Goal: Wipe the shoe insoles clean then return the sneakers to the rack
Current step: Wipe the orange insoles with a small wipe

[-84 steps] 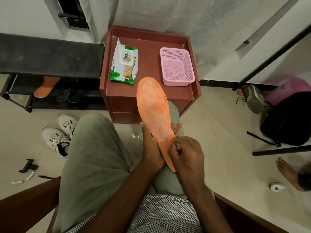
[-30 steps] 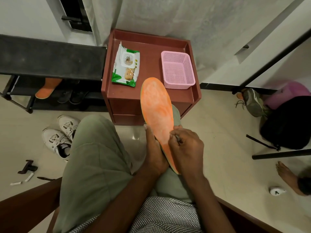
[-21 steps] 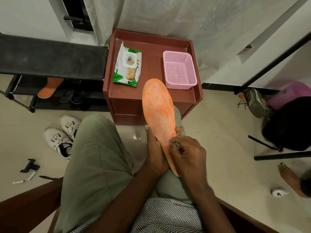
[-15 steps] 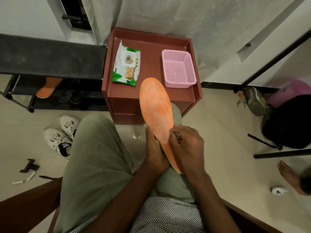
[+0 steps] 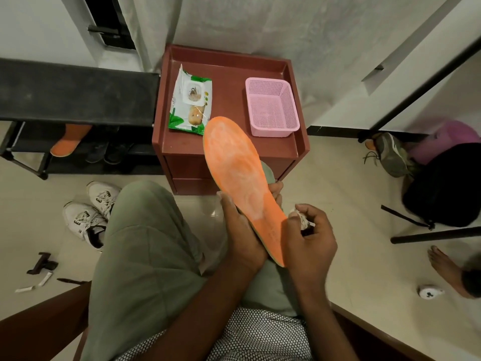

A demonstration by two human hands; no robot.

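Orange insole [image 5: 238, 175], whitish smears on top, held from beneath in left hand [image 5: 243, 238], fingers curled round its edges, above lap. Crumpled wipe [image 5: 302, 220] pinched in right hand [image 5: 311, 241] beside heel. White sneakers [image 5: 89, 212] on floor; wipes pack [image 5: 190, 100] on worktop [image 5: 229, 149], print unreadable.

We pick the red cabinet [image 5: 229, 152] as our landmark. On its top, the wipes pack [image 5: 190, 100] sits on the left side and the pink basket [image 5: 272, 106] on the right, with a bare strip between them, though the orange insole [image 5: 239, 175] sticks up over the front edge there. Left of the cabinet, the black rack [image 5: 75, 92] butts right up against it. In front and to the left, the white sneakers [image 5: 89, 212] sit on the floor beside our knee. Floor to the right of it looks open up to the black bag [image 5: 447, 186].
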